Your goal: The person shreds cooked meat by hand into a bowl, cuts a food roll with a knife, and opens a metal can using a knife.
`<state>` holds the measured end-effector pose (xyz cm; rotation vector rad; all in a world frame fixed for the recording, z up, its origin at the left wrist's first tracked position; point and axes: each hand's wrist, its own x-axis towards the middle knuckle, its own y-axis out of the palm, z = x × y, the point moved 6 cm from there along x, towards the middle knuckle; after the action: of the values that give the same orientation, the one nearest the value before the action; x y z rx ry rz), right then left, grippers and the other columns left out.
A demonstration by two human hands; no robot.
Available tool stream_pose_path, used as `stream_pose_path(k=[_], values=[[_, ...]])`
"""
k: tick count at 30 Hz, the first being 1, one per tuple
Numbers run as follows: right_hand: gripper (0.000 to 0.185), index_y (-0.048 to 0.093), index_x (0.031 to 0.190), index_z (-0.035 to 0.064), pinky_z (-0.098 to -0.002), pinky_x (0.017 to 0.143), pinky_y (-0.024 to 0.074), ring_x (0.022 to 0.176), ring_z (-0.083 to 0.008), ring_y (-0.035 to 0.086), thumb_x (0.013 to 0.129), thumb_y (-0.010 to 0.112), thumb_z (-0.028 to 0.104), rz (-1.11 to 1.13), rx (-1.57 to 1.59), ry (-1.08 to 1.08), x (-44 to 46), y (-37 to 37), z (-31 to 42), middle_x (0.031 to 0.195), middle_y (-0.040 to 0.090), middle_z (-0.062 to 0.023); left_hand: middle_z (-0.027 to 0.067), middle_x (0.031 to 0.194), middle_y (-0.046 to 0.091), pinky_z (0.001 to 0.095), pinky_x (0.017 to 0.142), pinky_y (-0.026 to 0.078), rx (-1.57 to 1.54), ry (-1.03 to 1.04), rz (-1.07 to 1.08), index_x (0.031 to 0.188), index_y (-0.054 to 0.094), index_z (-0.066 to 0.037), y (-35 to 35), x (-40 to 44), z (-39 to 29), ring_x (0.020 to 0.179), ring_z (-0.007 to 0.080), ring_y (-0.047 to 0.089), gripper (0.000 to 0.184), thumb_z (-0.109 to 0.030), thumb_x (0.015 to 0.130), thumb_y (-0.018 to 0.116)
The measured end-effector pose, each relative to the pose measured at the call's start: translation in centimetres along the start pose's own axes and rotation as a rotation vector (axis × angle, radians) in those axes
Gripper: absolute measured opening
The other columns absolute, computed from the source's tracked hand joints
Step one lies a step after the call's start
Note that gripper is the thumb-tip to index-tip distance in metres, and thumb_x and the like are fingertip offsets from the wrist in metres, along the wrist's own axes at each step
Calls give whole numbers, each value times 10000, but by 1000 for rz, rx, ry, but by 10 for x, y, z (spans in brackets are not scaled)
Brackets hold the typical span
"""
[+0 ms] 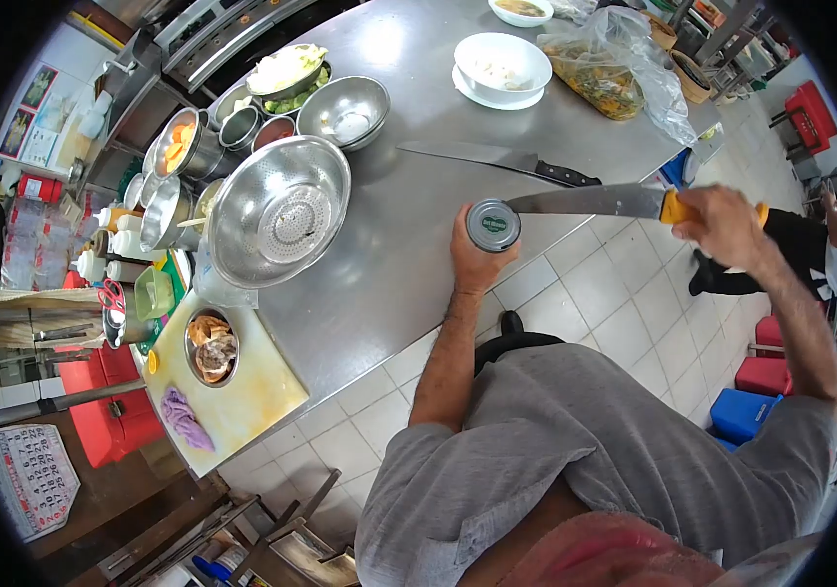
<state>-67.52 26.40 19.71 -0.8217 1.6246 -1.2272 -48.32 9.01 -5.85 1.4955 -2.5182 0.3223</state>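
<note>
My left hand is wrapped round a metal can, its flat lid with a green label facing up, near the steel table's front edge. In my right hand is the yellow handle of a large knife. The knife's blade points left, and its tip is at the can's upper right rim. Just beyond, a second knife with a black handle lies on the table, touched by neither hand.
Left on the steel table are a colander, steel bowls and a cutting board holding a bowl of food. White bowls and a bag of vegetables stand at the back. Another person is at right.
</note>
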Motion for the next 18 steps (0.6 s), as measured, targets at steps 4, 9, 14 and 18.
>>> stream_pose_path(k=[4,9,14,18], values=[[259,583,905,27,-382,616,474,708,-306,607,757,688,211,-168,210,102,-36,74,-2,795,606,-138,101,1051,595,306,874,460,-23,-9,4,1225,364,7,-1,1,6,971,181,580,839,-124,537,825],[276,561,865,5,-369,582,459,643,-281,591,746,708,205,-250,440,138,-60,128,4,741,583,-150,100,1053,597,305,873,462,12,4,35,1229,363,7,-1,1,5,975,178,581,837,-114,541,823],[258,563,825,-20,-360,605,452,653,-275,583,719,716,159,-40,455,153,-41,73,-9,717,581,-160,98,1053,596,305,869,466,-38,-14,57,1226,369,4,-2,0,-1,976,177,581,833,-110,539,825],[250,568,824,-13,-359,612,451,650,-274,583,716,717,157,-119,281,50,-30,40,-8,724,588,-158,97,1055,593,305,873,465,-37,-2,51,1227,371,2,-3,-1,1,979,178,578,836,-111,537,829]])
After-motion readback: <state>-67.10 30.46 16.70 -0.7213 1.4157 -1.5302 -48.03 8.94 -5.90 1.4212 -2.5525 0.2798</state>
